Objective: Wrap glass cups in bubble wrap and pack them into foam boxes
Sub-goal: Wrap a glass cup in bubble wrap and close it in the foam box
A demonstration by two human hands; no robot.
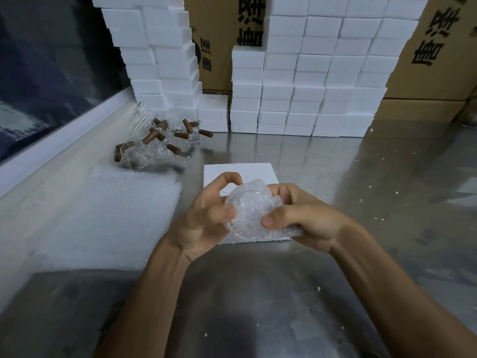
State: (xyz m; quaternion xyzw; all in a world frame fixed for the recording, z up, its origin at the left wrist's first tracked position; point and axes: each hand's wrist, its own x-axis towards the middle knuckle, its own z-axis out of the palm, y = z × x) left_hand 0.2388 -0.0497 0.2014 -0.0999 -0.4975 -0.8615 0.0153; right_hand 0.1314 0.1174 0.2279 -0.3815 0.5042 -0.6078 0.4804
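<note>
Both hands are gripping one glass cup (249, 211) swathed in bubble wrap (254, 188): the left hand (206, 215) is curling around its left side, the right hand (302, 218) is pinching its right side. They are holding it above a foam box (240, 171) lying mid-surface on the metal table (335, 177). More glass cups with brown handles (160, 140) are sitting toward the far left edge, beside bubble wrap sheets (108, 218).

glossy steel table (258, 293), matt foam boxes (309, 99)
</note>
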